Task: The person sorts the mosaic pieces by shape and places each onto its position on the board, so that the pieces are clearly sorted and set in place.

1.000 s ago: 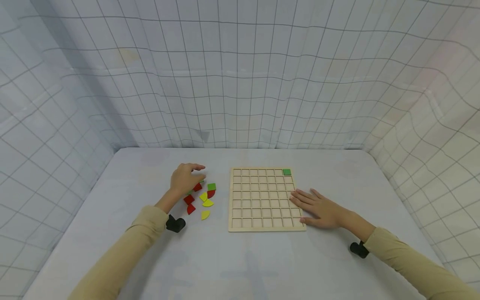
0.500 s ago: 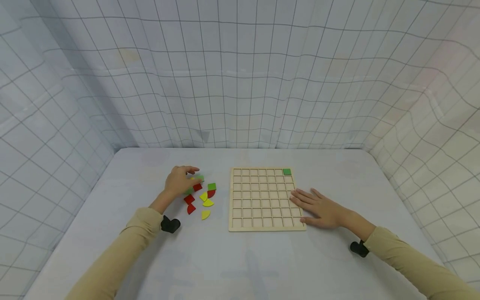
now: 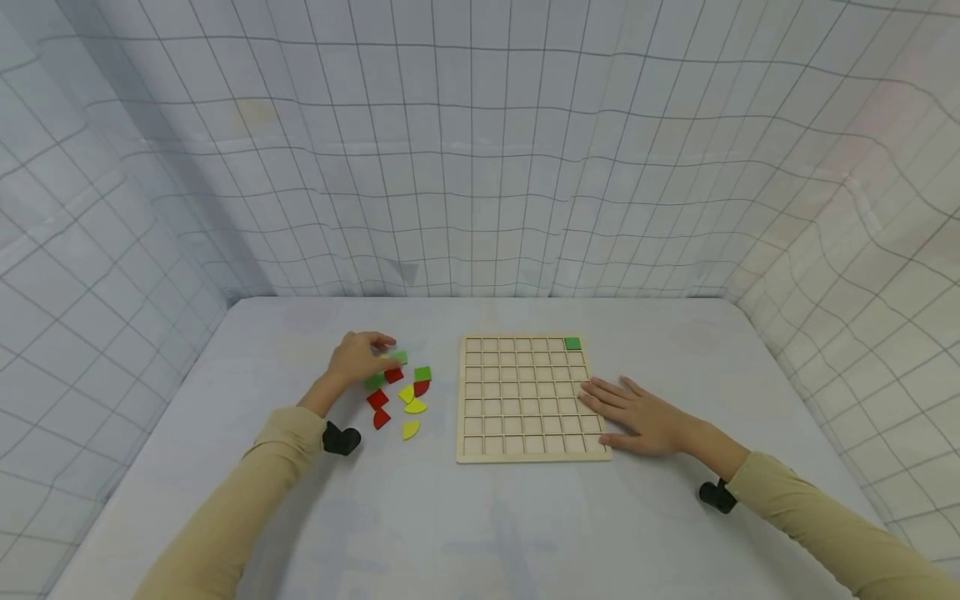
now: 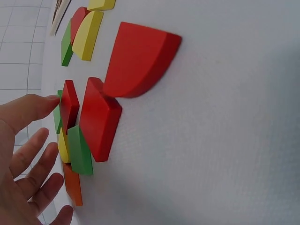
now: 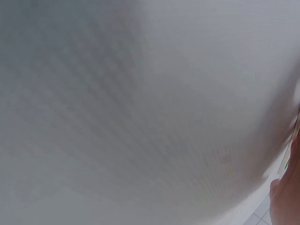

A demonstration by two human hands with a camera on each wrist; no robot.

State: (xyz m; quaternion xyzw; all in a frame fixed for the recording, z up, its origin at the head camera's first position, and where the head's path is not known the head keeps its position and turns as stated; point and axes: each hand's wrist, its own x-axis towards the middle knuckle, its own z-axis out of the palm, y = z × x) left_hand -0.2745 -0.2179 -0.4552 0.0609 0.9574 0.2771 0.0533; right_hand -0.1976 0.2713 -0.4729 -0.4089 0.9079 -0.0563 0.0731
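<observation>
My left hand (image 3: 355, 360) hovers at the far left side of the loose pieces, its fingers relaxed and spread with nothing between them. In the left wrist view its thumb lies by a red square (image 4: 70, 104) and a green piece partly behind it; whether it touches them I cannot tell. Nearer are a green block (image 4: 80, 150), a red square block (image 4: 99, 121) and a red quarter-round (image 4: 140, 58). My right hand (image 3: 643, 419) rests with straight fingers over the right edge of the wooden grid board (image 3: 534, 457). One green square (image 3: 573, 343) sits in the board's far right cell.
Yellow quarter-rounds (image 3: 410, 429) and a green square (image 3: 423, 373) lie between the left hand and the board. An orange piece (image 4: 72, 185) shows beneath the left fingers. Gridded white sheeting (image 3: 480, 192) encloses the white table (image 3: 420, 533) at the back and sides.
My left hand has shifted slightly left and drawn back from over the pieces, uncovering green ones near its thumb. The right hand has stayed on the board's edge.
</observation>
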